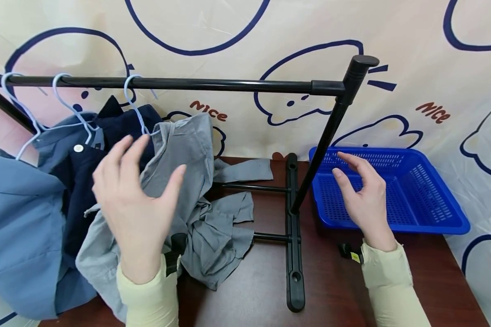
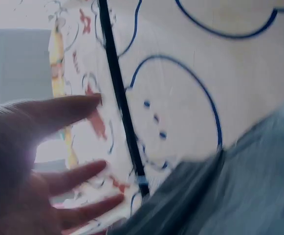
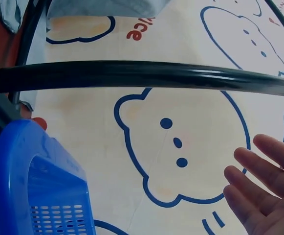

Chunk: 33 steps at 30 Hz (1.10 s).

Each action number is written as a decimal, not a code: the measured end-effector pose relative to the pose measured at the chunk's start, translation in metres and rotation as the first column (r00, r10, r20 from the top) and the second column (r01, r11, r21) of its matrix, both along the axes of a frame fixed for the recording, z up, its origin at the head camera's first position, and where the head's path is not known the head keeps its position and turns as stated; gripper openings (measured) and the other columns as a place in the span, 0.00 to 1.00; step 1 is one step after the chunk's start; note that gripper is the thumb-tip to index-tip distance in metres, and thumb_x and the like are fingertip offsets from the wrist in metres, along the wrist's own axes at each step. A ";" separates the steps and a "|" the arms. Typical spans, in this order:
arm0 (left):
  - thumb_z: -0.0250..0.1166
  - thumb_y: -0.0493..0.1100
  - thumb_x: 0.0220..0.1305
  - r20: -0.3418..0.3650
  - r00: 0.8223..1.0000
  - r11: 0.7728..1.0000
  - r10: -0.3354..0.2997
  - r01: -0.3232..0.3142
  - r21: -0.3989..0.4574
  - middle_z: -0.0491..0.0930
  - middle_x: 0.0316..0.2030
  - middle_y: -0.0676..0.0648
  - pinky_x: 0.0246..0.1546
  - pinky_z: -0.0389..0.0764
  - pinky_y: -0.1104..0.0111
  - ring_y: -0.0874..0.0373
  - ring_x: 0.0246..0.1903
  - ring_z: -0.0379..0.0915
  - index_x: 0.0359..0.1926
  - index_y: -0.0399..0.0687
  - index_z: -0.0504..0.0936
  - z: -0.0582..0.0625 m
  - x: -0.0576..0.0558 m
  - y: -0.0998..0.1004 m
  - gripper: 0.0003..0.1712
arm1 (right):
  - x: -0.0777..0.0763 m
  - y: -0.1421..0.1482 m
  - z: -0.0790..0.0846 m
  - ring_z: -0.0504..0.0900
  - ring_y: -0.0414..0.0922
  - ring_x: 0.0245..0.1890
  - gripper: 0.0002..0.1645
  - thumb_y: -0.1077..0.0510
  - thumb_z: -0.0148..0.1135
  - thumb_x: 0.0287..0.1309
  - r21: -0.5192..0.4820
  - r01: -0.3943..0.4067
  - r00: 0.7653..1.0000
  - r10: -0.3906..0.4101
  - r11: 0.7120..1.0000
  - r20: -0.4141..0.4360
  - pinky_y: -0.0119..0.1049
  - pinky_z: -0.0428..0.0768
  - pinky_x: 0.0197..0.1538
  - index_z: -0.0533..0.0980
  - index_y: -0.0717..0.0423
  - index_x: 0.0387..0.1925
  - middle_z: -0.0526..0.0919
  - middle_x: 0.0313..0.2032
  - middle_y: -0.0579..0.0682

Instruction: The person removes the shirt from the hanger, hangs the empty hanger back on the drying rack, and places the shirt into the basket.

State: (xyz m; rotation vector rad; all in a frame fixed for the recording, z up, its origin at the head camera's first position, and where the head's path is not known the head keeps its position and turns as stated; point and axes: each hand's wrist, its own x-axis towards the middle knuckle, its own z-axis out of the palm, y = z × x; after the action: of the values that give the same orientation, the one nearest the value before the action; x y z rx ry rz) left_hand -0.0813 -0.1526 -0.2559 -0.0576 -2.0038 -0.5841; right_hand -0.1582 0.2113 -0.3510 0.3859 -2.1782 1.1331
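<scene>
My left hand [image 1: 132,204] is raised in front of the hanging clothes, thumb and fingers spread, holding nothing. Just behind it a grey shirt [image 1: 188,154] hangs from a light blue hanger [image 1: 136,104] on the black rail [image 1: 229,85]; its sleeves trail over the table. Farther left hang a dark navy garment [image 1: 79,177] and a blue shirt [image 1: 20,227] on similar hangers. My right hand [image 1: 366,195] hovers over the near left part of a blue plastic basket [image 1: 454,213], fingers apart from the thumb and nothing between them. In the right wrist view its fingers [image 3: 259,196] look extended.
The rack's slanted post [image 1: 325,131] and black foot [image 1: 294,272] stand between the two hands. Low crossbars [image 1: 270,237] run left from the foot. Behind everything hangs a cream cloth [image 1: 237,27] with blue cartoon drawings. The table [image 1: 245,290] is dark reddish brown.
</scene>
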 end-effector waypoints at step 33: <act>0.54 0.51 0.68 0.139 0.953 0.953 0.268 -0.284 0.110 0.75 0.28 0.46 0.23 0.56 0.62 0.52 0.23 0.65 0.48 0.56 0.84 -0.026 -0.006 -0.044 0.16 | 0.051 -0.037 0.046 0.74 0.51 0.50 0.21 0.61 0.61 0.59 0.004 -0.149 0.988 0.149 0.989 -0.028 0.34 0.68 0.54 0.75 0.62 0.54 0.78 0.52 0.55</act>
State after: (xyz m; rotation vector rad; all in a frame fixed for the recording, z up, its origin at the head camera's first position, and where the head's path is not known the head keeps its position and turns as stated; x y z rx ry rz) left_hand -0.0874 -0.1967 -0.2815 0.3405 -2.0406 -0.5444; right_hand -0.1071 0.1739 -0.3052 0.5706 -2.1552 1.1983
